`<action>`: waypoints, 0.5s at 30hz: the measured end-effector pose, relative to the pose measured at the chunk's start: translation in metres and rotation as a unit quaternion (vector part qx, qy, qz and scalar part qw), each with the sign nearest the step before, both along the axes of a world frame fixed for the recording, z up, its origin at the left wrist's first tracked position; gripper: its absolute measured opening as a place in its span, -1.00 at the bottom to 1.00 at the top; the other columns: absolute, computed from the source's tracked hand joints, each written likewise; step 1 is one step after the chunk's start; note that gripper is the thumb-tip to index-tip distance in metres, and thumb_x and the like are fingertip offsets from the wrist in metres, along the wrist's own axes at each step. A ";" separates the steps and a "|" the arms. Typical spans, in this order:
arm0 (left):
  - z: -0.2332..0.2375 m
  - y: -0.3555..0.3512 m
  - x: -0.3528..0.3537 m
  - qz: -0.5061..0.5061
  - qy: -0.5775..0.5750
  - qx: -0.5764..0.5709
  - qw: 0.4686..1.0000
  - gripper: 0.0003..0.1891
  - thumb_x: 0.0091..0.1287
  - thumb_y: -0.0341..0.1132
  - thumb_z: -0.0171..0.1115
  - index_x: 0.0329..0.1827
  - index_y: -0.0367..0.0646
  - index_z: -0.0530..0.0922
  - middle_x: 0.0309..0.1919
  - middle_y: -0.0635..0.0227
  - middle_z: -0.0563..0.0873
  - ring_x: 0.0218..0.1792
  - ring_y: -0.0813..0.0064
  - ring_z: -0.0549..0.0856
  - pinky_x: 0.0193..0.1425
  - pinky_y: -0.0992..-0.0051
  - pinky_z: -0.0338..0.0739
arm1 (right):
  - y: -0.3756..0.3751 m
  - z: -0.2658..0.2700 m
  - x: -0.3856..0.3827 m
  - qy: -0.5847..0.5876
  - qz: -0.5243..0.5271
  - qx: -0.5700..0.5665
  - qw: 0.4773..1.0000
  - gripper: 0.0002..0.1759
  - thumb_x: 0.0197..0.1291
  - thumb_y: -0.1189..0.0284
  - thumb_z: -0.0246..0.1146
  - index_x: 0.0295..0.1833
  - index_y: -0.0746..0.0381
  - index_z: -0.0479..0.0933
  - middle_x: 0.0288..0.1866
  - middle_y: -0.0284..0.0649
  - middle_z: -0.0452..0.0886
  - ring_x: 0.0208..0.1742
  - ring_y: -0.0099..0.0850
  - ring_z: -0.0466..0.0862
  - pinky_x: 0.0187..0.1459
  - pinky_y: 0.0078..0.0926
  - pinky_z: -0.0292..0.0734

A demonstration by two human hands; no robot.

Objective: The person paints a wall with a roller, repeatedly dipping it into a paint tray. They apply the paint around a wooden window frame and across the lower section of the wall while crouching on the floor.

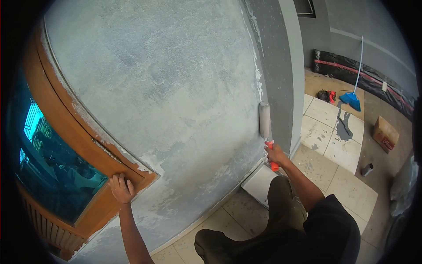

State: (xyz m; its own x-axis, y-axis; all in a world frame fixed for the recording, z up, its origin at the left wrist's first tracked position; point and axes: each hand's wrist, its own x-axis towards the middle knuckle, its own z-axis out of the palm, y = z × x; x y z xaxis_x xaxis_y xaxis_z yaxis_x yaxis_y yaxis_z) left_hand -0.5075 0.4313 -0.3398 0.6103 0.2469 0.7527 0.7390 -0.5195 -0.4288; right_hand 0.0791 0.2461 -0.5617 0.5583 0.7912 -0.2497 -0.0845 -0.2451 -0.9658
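My right hand (274, 155) is closed around the red handle of a paint roller (264, 121). The roller's pale sleeve stands almost upright against the wall (176, 88), close to its right-hand corner. Patchy grey and whitish paint covers this wall. Over on the left, my left hand (121, 188) rests on the lower corner of a wooden window frame (94, 149), fingers a little bent and apart, holding nothing. Below the roller, a paint tray (258, 184) lies on the floor at the foot of the wall, partly hidden by my leg.
Right of the corner are pale floor tiles (318, 132) with grey paint spots. Further off are a blue broom (351, 101), a cardboard box (385, 133), a small cylindrical can (367, 169) and black plastic sheeting (343, 66). Blue-tinted glass (52, 176) fills the window.
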 end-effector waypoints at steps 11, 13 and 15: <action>-0.004 0.004 -0.004 -0.011 -0.004 0.017 1.000 -0.66 0.25 -0.26 0.17 0.04 -0.23 0.54 -0.13 0.04 0.55 -0.13 0.00 0.51 0.00 0.04 0.36 | -0.064 0.079 -0.150 0.058 0.243 0.016 0.968 -0.49 0.52 0.08 0.14 0.24 0.32 0.45 -0.54 -0.35 0.44 -0.67 -0.54 0.48 -0.64 -0.47 0.46; -0.004 0.003 -0.004 -0.005 -0.005 0.015 1.000 -0.65 0.25 -0.26 0.17 0.04 -0.24 0.54 -0.13 0.04 0.55 -0.14 -0.01 0.51 -0.01 0.04 0.36 | -0.067 0.086 -0.153 0.058 0.303 0.002 0.951 -0.50 0.52 0.08 0.15 0.25 0.29 0.46 -0.54 -0.36 0.44 -0.67 -0.55 0.47 -0.64 -0.50 0.44; -0.002 0.003 -0.004 -0.020 -0.001 0.024 1.000 -0.65 0.26 -0.26 0.16 0.05 -0.24 0.54 -0.13 0.03 0.56 -0.14 -0.01 0.51 -0.03 0.04 0.36 | -0.062 0.088 -0.154 0.061 0.340 -0.004 0.939 -0.51 0.52 0.08 0.16 0.26 0.28 0.46 -0.54 -0.37 0.44 -0.66 -0.57 0.46 -0.63 -0.52 0.42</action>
